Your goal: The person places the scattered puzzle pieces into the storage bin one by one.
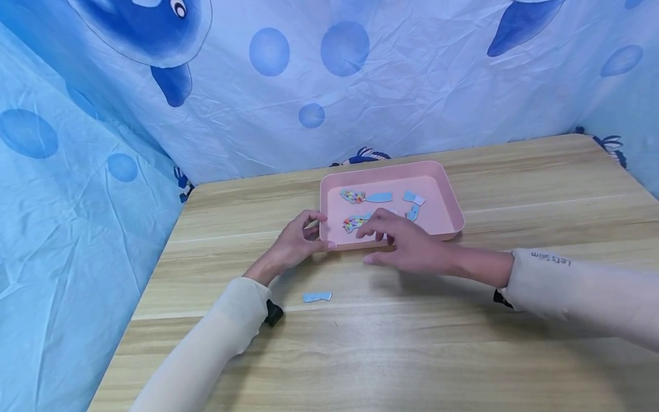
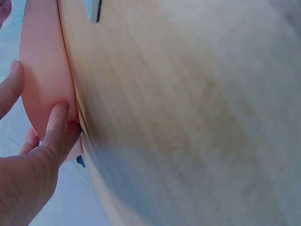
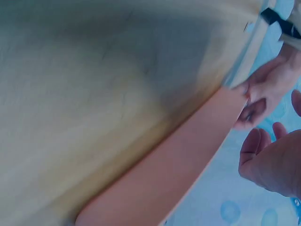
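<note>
A shallow pink tray (image 1: 450, 203) stands on the table with several flat cardboard puzzle pieces inside, among them a multicoloured piece (image 1: 353, 196) and a light-blue piece (image 1: 379, 197). My left hand (image 1: 296, 243) grips the tray's near left corner; in the left wrist view its thumb and fingers lie around the pink wall (image 2: 44, 70). Above the tray's front edge hovers my right hand (image 1: 407, 246), fingers loosely bent, with nothing seen in them. It partly hides a second multicoloured piece (image 1: 354, 223). One light-blue puzzle piece (image 1: 317, 297) lies on the table in front of the tray.
The wood-grain table (image 1: 412, 355) reaches back to a blue curtain (image 1: 231, 126) printed with sea animals and bubbles. A dark object (image 1: 274, 313) shows at the left wrist, below the pale sleeve (image 1: 226, 320).
</note>
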`<state>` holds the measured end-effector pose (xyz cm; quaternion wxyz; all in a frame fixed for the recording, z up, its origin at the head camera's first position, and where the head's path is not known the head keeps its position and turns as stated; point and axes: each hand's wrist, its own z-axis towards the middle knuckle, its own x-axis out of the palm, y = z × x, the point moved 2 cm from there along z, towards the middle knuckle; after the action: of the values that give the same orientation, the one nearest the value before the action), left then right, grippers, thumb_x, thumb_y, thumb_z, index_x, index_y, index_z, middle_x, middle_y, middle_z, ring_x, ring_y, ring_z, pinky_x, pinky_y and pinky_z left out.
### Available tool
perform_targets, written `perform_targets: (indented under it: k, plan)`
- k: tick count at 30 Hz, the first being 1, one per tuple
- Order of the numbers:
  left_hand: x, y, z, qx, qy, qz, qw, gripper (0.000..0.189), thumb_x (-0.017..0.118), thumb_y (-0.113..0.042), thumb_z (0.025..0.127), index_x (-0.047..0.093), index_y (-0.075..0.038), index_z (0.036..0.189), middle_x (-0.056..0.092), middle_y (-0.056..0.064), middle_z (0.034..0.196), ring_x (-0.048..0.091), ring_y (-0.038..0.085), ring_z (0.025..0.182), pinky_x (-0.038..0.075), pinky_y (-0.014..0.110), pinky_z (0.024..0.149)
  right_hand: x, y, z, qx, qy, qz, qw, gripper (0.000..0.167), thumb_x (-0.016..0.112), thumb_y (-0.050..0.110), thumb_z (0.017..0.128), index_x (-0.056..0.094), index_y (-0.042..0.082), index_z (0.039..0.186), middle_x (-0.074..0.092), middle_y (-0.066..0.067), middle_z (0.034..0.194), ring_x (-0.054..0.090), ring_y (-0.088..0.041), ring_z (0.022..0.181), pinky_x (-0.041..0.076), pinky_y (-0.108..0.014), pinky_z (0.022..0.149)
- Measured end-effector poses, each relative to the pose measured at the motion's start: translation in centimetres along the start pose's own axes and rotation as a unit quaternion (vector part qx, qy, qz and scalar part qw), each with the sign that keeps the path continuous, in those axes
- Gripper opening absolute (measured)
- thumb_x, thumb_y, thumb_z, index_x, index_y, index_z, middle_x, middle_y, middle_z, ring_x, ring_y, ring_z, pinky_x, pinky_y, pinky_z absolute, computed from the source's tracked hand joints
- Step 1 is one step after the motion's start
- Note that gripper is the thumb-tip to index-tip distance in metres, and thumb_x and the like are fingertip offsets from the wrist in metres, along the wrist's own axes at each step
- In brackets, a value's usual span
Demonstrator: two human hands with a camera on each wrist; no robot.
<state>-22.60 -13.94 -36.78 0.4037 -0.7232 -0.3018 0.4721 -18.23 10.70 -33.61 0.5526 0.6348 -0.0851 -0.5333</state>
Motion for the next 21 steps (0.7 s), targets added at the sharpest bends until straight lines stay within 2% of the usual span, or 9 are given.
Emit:
perform_targets:
  k: [2,8,11,15,21]
  plan:
    - [0.0,0.0,0.0,0.002,0.001,0.001,1.0,0.06,0.08,-0.017,0.08,0.046,-0.011,0.13,0.029,0.005,0.154,0.038,0.025,0.137,0.039,0.04,0.107,0.6,0.4,-0.2,0.006,0.001,0.016,0.9999,0.035,0.077,0.019,0.083,0.064,0.017,0.115,0.056,-0.004,0.109,0.054,-0.026,0.094,0.05,-0.043,0.079]
    - [0.0,-0.2,-0.1,0.01,0.005,-0.011,0.9999,0.06,0.08,-0.015,0.079,0.046,-0.009,0.129,0.03,0.006,0.154,0.039,0.027,0.136,0.039,0.04,0.107,1.8,1.2,0.0,0.022,0.015,0.035,0.999,0.035,0.076,0.023,0.084,0.065,0.021,0.118,0.053,0.004,0.105,0.051,-0.025,0.094,0.048,-0.043,0.08]
    - [0.0,-0.3,-0.1,0.01,0.007,-0.013,0.9998,0.061,0.08,-0.016,0.079,0.046,-0.009,0.129,0.029,0.006,0.154,0.039,0.027,0.136,0.038,0.04,0.108,2.7,1.5,0.3,0.011,0.024,0.04,0.9989,0.033,0.076,0.022,0.084,0.066,0.023,0.116,0.052,0.005,0.104,0.05,-0.027,0.095,0.048,-0.044,0.08]
    - [-0.1,-0.2,-0.2,0.008,0.012,-0.01,0.9998,0.062,0.08,-0.017,0.08,0.045,-0.009,0.131,0.026,0.006,0.156,0.037,0.028,0.137,0.036,0.042,0.109,4.1,1.8,0.7,-0.014,0.034,0.026,0.999,0.029,0.076,0.02,0.084,0.066,0.022,0.111,0.051,0.004,0.102,0.05,-0.026,0.097,0.048,-0.043,0.082]
    - [-0.1,-0.2,-0.2,0.01,0.014,-0.015,0.9997,0.059,0.077,-0.013,0.082,0.045,-0.008,0.131,0.027,0.005,0.155,0.036,0.028,0.138,0.035,0.043,0.11,6.3,2.3,1.2,-0.025,0.053,-0.013,0.9982,0.029,0.078,0.02,0.082,0.068,0.015,0.109,0.053,-0.004,0.104,0.049,-0.02,0.106,0.046,-0.036,0.088]
